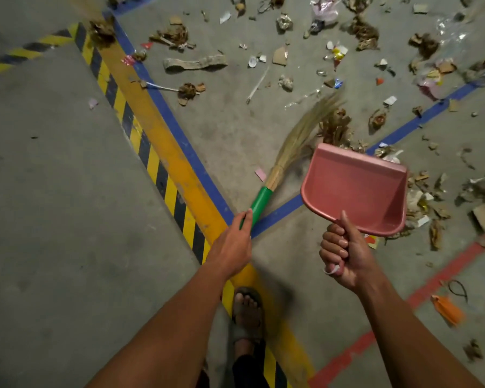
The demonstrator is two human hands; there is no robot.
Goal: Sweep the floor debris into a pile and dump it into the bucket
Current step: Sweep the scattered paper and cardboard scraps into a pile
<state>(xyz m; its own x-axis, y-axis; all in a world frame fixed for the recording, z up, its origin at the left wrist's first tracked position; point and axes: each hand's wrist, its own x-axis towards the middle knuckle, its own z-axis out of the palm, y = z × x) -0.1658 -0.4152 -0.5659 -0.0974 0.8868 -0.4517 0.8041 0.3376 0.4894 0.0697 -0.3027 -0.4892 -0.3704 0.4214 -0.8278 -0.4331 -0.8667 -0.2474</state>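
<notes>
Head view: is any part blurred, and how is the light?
Head view: dim, even light; the broom bristle tips are smeared, probably by motion; the dustpan, left hand and right hand look sharper; a soft shadow lies by the foot; the floor tape lines show little wide-angle bending.

Left hand (pixel 233 239) grips green-handled broom (pixel 289 161) at centre; right hand (pixel 345 253) holds pink dustpan (pixel 356 186); debris (pixel 333 127) scattered upper right.

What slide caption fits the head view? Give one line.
Left hand holds a green-handled broom, right hand a pink dustpan, above scattered debris.
</notes>
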